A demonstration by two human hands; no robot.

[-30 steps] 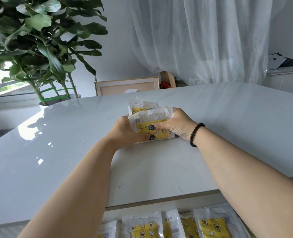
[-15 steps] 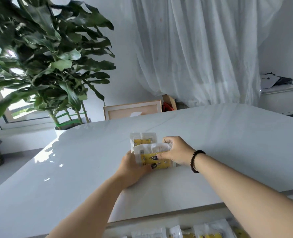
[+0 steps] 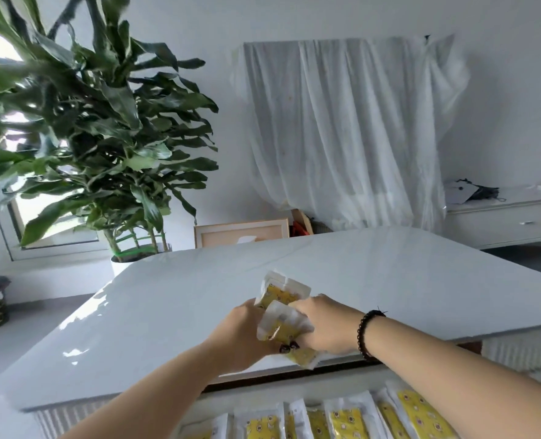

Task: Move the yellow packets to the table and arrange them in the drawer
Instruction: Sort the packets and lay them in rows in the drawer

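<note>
1. Since half a second ago, the bundle of yellow-printed clear plastic packets [image 3: 281, 315] has come nearer the white glossy table's [image 3: 167, 312] near edge — its lowest packet now overhangs that edge.
2. Left hand [image 3: 240, 337] and right hand [image 3: 326, 327] both clamp the bundle from opposite sides, dark-painted thumbnails pressed on its front.
3. A black bead bracelet [image 3: 365, 334] circles the right wrist.
4. Below the table edge, a row of matching yellow packets [image 3: 342, 423] lies side by side in the open drawer [image 3: 262, 397].
5. Farther off — a large green potted plant [image 3: 88, 137] at left, a white sheer curtain [image 3: 342, 137] behind.
</note>
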